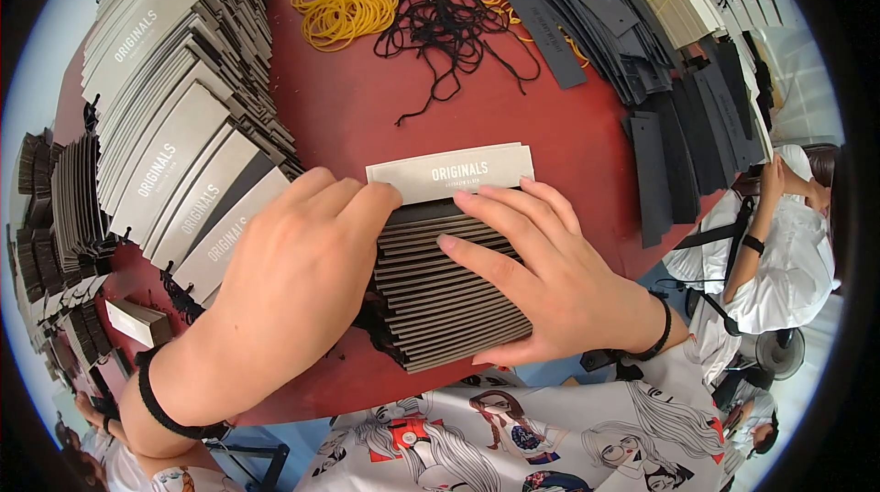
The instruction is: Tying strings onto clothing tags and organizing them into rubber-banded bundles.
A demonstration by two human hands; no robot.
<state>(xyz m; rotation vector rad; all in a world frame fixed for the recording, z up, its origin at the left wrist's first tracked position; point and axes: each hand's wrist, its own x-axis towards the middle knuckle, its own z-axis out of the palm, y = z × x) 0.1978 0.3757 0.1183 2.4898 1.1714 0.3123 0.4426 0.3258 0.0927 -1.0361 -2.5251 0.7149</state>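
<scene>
Here, grey printed cards (151,125) lie leftmost; the left hand (307,249) curls at the card stack (449,309), its grip hidden. The stack sits near the red surface's (330,116) near edge; the right hand (555,286) clasps it, fingers spread.

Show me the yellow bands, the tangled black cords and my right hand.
Yellow bands (346,12): head view, middle of the large pile.
Black cords (442,23): head view, the tangle's middle.
Right hand (561,279): head view, back of hand.

Bright, diffuse lt over worktop (330,116); ctr sharp; strong fisheye dist. nr rim, detail softer there, corners blk.
</scene>
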